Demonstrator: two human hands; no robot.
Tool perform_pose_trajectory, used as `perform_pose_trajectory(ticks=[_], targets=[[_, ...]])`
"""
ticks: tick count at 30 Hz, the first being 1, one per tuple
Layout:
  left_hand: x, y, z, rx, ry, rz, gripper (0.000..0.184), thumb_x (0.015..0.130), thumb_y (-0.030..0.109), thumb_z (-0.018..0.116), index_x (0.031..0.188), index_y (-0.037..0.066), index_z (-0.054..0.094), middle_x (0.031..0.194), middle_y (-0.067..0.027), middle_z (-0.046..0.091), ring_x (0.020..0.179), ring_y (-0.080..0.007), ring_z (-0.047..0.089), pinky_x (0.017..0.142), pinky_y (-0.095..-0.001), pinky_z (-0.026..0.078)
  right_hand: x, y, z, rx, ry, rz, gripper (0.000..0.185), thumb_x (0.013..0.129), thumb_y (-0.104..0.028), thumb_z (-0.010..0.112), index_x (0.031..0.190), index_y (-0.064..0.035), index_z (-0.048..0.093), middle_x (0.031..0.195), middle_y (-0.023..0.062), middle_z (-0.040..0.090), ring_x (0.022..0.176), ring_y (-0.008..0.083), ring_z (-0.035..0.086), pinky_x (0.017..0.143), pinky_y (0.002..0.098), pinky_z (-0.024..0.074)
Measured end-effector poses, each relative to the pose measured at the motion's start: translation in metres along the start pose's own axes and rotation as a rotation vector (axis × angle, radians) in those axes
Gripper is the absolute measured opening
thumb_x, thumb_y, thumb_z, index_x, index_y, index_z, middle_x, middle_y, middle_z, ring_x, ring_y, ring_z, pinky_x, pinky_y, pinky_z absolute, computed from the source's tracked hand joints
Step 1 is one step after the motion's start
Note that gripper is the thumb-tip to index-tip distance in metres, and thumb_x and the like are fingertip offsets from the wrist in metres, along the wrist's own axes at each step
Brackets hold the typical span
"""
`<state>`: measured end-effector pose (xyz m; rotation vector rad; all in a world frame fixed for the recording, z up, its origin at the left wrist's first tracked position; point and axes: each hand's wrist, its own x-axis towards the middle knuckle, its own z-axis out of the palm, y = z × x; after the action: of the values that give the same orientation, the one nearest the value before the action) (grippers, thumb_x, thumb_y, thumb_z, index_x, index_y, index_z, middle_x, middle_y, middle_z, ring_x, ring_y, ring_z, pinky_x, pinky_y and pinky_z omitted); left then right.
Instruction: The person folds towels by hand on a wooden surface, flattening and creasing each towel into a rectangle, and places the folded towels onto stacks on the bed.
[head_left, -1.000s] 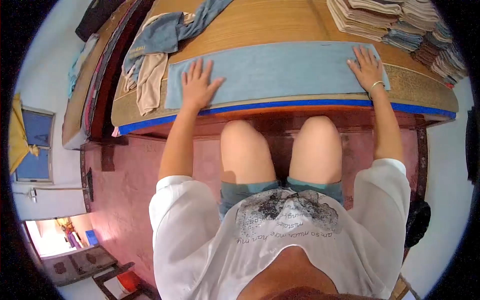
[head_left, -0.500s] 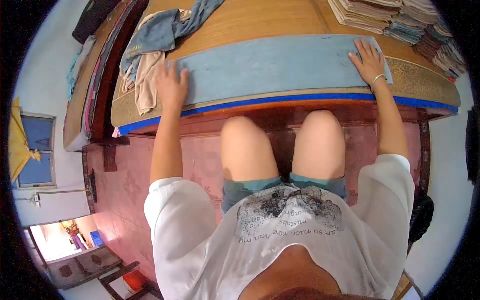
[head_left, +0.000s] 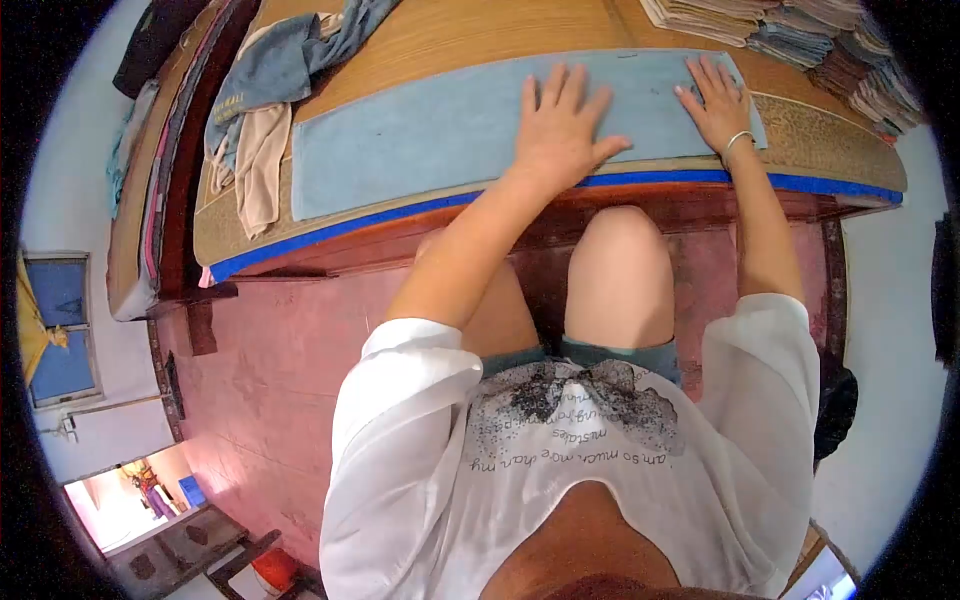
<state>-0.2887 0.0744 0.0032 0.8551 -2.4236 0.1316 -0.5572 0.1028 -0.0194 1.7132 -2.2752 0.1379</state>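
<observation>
A long light-blue towel [head_left: 420, 135] lies spread flat along the front of the wooden table [head_left: 480, 35]. My left hand [head_left: 562, 125] rests palm down on it, right of its middle, fingers spread. Near the towel's right end, my right hand [head_left: 715, 105] lies flat with its fingers apart and a bracelet at the wrist. Neither hand grips anything. Left of the towel is a loose heap of cloth, with a grey-blue towel [head_left: 275, 65] over a beige one [head_left: 262, 170].
Stacks of folded beige towels [head_left: 710, 15] and folded blue ones [head_left: 790, 42] stand at the back right. A blue strip [head_left: 420, 228] runs along the table's front edge. On the left is another padded bench [head_left: 145, 220]. My knees are below the table edge.
My left hand has moved from the towel's left end across to right of its middle. My right hand stays near the right end. The view has shifted slightly.
</observation>
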Motion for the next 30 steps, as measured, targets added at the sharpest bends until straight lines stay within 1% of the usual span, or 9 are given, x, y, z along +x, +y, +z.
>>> perform_pose_trajectory(ticks=[2, 6, 11, 13, 20, 22, 25, 28, 30], targets=[[-0.005, -0.001, 0.006, 0.02, -0.107, -0.037, 0.063, 0.078, 0.057, 0.046, 0.125, 0.015, 0.045, 0.135, -0.0147, 0.033, 0.127, -0.0304, 0.024, 0.102, -0.0516, 0.014, 0.001, 0.001, 0.001, -0.019, -0.001, 0.0, 0.063, 0.083, -0.061, 0.031, 0.135, -0.0262, 0.029, 0.143, -0.0002, 0.021, 0.132, 0.0229, 0.015, 0.105, 0.0499, 0.0068], [-0.02, -0.016, -0.005, 0.092, -0.134, -0.037, 0.065, 0.078, 0.058, 0.045, 0.127, 0.015, 0.042, 0.136, -0.0143, 0.032, 0.128, -0.0303, 0.024, 0.102, -0.0515, 0.014, 0.0, 0.0, 0.0, -0.034, -0.014, 0.005, 0.064, 0.082, -0.062, 0.03, 0.135, -0.0265, 0.027, 0.143, -0.0011, 0.02, 0.132, 0.022, 0.015, 0.105, 0.0497, 0.0073], [-0.045, -0.055, -0.029, 0.183, -0.173, -0.119, 0.066, 0.078, 0.058, 0.046, 0.13, 0.017, 0.039, 0.137, -0.0138, 0.03, 0.129, -0.0302, 0.022, 0.103, -0.0507, 0.014, 0.0, 0.0, 0.005, -0.043, 0.013, 0.001, 0.064, 0.082, -0.063, 0.029, 0.136, -0.0271, 0.026, 0.144, -0.002, 0.018, 0.133, 0.0214, 0.014, 0.106, 0.0489, 0.0072], [-0.055, -0.072, -0.042, 0.236, -0.215, -0.191, 0.065, 0.079, 0.056, 0.046, 0.131, 0.018, 0.037, 0.138, -0.0135, 0.028, 0.13, -0.0295, 0.021, 0.103, -0.0504, 0.013, 0.001, -0.002, 0.0, -0.073, -0.033, 0.02, 0.064, 0.082, -0.063, 0.029, 0.136, -0.0272, 0.026, 0.144, -0.0021, 0.018, 0.133, 0.021, 0.013, 0.106, 0.0486, 0.0066], [-0.103, -0.161, -0.075, 0.37, -0.212, -0.412, 0.065, 0.08, 0.056, 0.044, 0.133, 0.019, 0.034, 0.14, -0.0133, 0.026, 0.13, -0.028, 0.019, 0.102, -0.0512, 0.012, 0.001, -0.002, -0.002, -0.035, -0.041, 0.019, 0.064, 0.082, -0.063, 0.029, 0.136, -0.0277, 0.026, 0.144, -0.0027, 0.018, 0.133, 0.0206, 0.012, 0.106, 0.0479, 0.0059], [-0.112, -0.182, -0.087, 0.367, -0.246, -0.55, 0.069, 0.08, 0.061, 0.04, 0.134, 0.019, 0.032, 0.142, -0.0115, 0.02, 0.132, -0.0274, 0.015, 0.104, -0.0491, 0.008, 0.002, -0.002, -0.003, -0.016, -0.058, 0.025, 0.064, 0.082, -0.063, 0.029, 0.136, -0.0274, 0.027, 0.144, -0.0025, 0.019, 0.133, 0.021, 0.013, 0.106, 0.0477, 0.0058], [-0.124, -0.208, -0.097, 0.386, -0.23, -0.627, 0.069, 0.079, 0.061, 0.039, 0.134, 0.021, 0.032, 0.142, -0.0103, 0.021, 0.132, -0.0276, 0.015, 0.104, -0.048, 0.008, 0.002, -0.003, -0.003, -0.031, -0.047, 0.021, 0.064, 0.082, -0.063, 0.029, 0.135, -0.0268, 0.029, 0.143, -0.002, 0.02, 0.133, 0.0215, 0.014, 0.106, 0.0476, 0.006], [-0.134, -0.227, -0.105, 0.432, -0.2, -0.639, 0.068, 0.079, 0.061, 0.039, 0.134, 0.021, 0.032, 0.142, -0.0097, 0.021, 0.131, -0.0275, 0.016, 0.104, -0.0475, 0.008, 0.002, -0.003, -0.005, 0.012, -0.029, 0.019, 0.065, 0.082, -0.064, 0.028, 0.135, -0.0264, 0.029, 0.143, -0.0019, 0.02, 0.133, 0.0217, 0.015, 0.106, 0.0476, 0.0062], [-0.14, -0.238, -0.109, 0.39, -0.16, -0.645, 0.065, 0.08, 0.059, 0.04, 0.133, 0.022, 0.033, 0.141, -0.0088, 0.023, 0.131, -0.0267, 0.018, 0.104, -0.0468, 0.008, 0.003, -0.003, -0.004, 0.003, -0.021, 0.012, 0.065, 0.082, -0.064, 0.028, 0.135, -0.0262, 0.029, 0.143, -0.0019, 0.02, 0.133, 0.0218, 0.015, 0.106, 0.0476, 0.0063]])
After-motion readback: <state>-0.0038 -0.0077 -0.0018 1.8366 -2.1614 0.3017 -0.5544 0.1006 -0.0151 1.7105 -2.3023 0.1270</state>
